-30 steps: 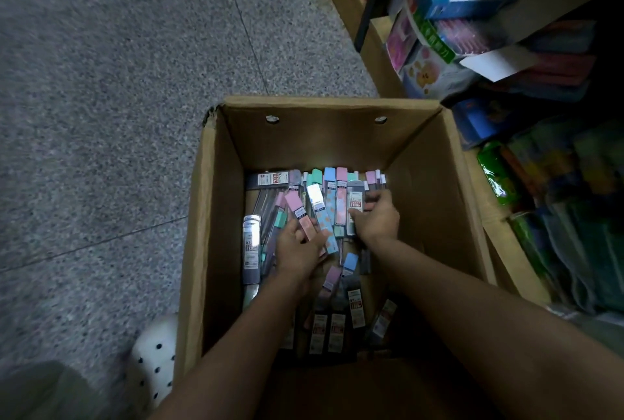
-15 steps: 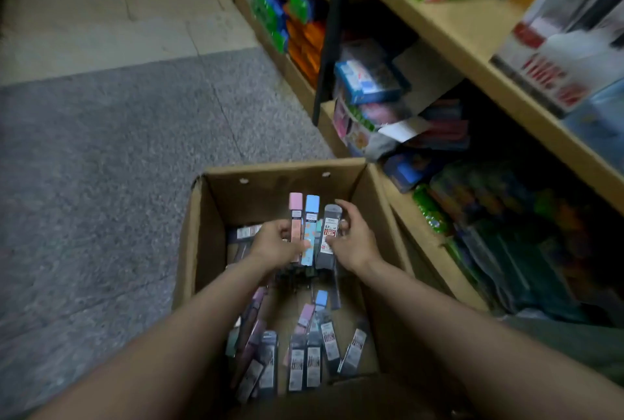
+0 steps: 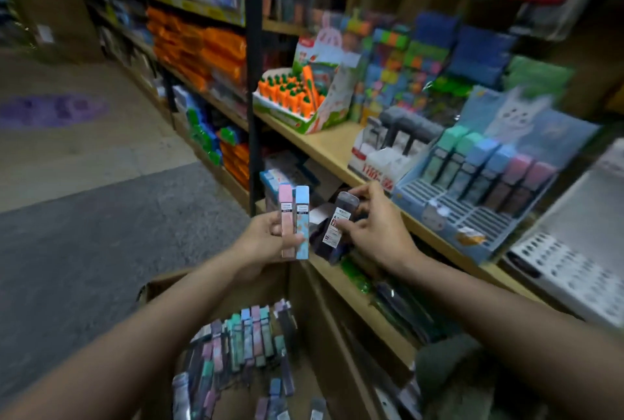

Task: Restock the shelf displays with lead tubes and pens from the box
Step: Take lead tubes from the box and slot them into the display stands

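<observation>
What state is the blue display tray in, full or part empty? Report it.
Part empty: the blue display tray holds one back row of lead tubes; its front slots are bare.

Both hands lifted lead tubes from box toward shelf.

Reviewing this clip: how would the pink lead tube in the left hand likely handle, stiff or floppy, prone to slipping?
The pink lead tube looks like a rigid, flat-sided case, so probably stiff and unlikely to roll. It appears slim, likely light. Its smooth surface might slip against the blue tube beside it in the left hand.
</observation>
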Demonstrator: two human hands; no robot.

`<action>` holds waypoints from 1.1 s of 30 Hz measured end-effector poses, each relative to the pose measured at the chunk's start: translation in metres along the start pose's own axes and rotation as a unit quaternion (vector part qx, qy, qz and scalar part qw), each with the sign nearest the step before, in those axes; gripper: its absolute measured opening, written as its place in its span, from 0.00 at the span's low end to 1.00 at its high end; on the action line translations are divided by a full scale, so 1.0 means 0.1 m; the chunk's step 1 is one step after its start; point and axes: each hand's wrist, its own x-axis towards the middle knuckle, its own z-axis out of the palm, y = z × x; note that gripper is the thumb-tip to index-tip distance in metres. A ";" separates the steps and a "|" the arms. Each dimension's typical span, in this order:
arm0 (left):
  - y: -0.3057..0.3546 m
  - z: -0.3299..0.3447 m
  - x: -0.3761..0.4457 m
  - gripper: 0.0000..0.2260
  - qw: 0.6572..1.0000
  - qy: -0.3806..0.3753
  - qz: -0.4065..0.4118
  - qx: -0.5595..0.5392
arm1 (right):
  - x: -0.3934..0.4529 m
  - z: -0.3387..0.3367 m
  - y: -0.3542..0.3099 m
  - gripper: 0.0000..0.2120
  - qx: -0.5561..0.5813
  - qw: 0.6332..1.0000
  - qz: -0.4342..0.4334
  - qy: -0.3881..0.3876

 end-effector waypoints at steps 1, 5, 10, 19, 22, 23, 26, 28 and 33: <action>0.04 0.08 0.03 0.14 1.000 -0.011 0.003 -0.011 | 0.01 -0.13 -0.04 0.18 -0.022 1.000 -0.008 0.008; 0.18 0.32 0.14 0.14 0.998 -0.037 0.032 -0.033 | 0.11 -0.57 -0.19 0.17 -0.106 0.992 -0.048 0.052; 0.30 0.54 0.23 0.12 0.994 -0.066 0.044 -0.071 | 0.33 -0.91 -0.37 0.17 -0.140 0.983 -0.063 0.101; 0.46 0.48 0.37 0.11 0.992 -0.050 0.065 -0.098 | 1.00 -1.02 -0.61 0.16 -0.118 0.970 -0.054 0.206; 0.53 0.45 0.38 0.10 0.990 -0.049 0.074 -0.113 | 1.17 -0.92 -0.63 0.16 -0.125 0.970 -0.039 0.203; 0.55 0.44 0.38 0.10 0.989 -0.051 0.078 -0.119 | 1.22 -0.91 -0.63 0.16 -0.131 0.969 -0.036 0.205; 0.60 0.40 0.38 0.10 0.987 -0.053 0.085 -0.127 | 1.35 -0.95 -0.61 0.16 -0.150 0.962 -0.035 0.226; 0.61 0.38 0.38 0.10 0.986 -0.055 0.089 -0.128 | 1.40 -0.99 -0.59 0.16 -0.168 0.956 -0.035 0.237; 0.64 0.39 0.40 0.11 0.987 -0.057 0.083 -0.126 | 1.48 -1.00 -0.50 0.17 -0.195 0.955 -0.019 0.224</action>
